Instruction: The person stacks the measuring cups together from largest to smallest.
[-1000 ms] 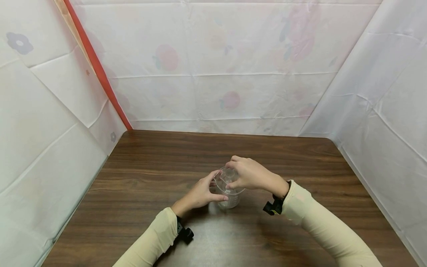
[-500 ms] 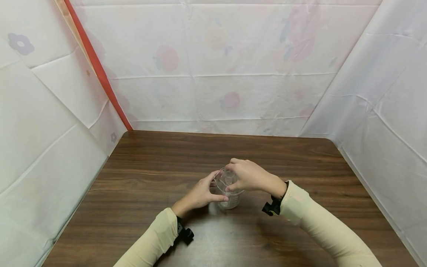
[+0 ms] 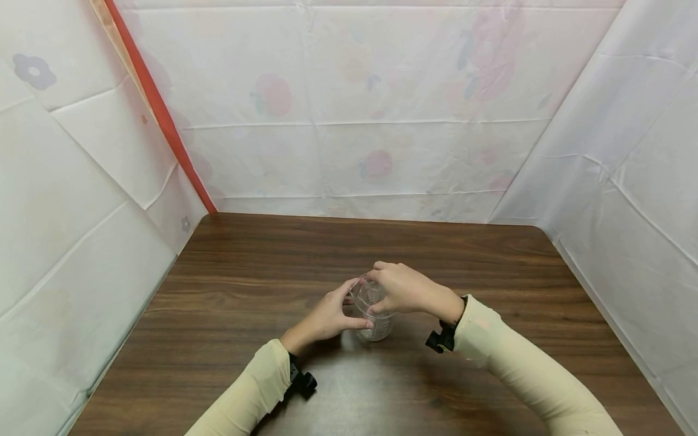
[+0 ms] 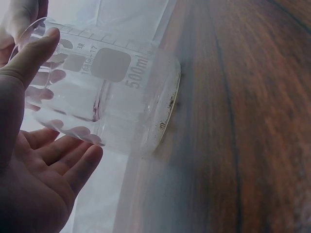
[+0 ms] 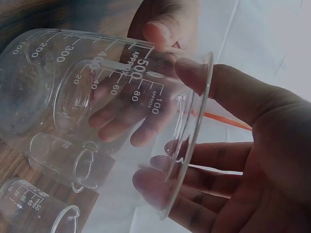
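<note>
A clear 500 ml glass beaker (image 3: pixel 378 330) stands upright on the wooden table. My left hand (image 3: pixel 326 315) holds its left side, thumb at the near side and fingers round the far side. My right hand (image 3: pixel 411 288) reaches over the rim from the right, fingers and thumb at its mouth. It holds a smaller 100 ml beaker (image 5: pixel 116 80) near the rim, inside the large one. The small beaker's base hangs above the large beaker's bottom (image 4: pixel 165 104), apart from it. Glass reflections blur the exact finger contact.
Two more small glass beakers, one plain-looking (image 5: pixel 60 155) and one marked to 50 (image 5: pixel 29 204), stand beside the large beaker in the right wrist view. I cannot make them out in the head view. White printed sheets (image 3: pixel 349 109) enclose the brown table (image 3: pixel 245 254).
My right hand has lowered slightly and shifted a little left, bringing the small beaker deeper into the large one. My left hand and the large beaker have stayed in place.
</note>
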### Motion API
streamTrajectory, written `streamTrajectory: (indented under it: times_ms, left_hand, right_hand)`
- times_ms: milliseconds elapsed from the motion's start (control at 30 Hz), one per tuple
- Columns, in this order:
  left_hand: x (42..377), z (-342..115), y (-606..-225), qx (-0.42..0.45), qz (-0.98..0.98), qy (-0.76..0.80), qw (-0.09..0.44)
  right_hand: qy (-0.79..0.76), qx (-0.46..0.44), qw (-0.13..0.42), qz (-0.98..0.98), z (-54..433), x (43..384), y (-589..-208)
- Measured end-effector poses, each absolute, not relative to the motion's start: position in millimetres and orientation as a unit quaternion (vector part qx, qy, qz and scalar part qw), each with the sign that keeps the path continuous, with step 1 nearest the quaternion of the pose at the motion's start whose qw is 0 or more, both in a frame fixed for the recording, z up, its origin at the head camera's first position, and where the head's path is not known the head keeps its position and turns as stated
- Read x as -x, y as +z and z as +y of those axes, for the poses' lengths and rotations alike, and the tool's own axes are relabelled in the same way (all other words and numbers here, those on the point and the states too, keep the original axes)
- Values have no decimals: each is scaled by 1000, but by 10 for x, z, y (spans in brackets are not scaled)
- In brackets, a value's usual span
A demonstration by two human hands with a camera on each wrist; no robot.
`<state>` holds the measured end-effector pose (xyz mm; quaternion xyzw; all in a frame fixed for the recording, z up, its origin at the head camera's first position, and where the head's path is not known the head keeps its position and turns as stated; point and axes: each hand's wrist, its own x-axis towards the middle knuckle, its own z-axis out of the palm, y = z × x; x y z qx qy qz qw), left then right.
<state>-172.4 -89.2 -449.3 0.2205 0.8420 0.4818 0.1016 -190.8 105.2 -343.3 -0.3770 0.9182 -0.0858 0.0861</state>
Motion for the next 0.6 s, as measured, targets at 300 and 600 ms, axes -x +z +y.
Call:
streamTrajectory:
  times_ms: [300,600]
  left_hand:
    - [1730,-893,-4499,-219,841,484,104]
    - [1730,-888,-4502,-216,844,480,104]
  right_hand:
    - [-72,376,94,919,1029,1908,-3456]
    - [-58,380,87,919,1021,1904,-3474]
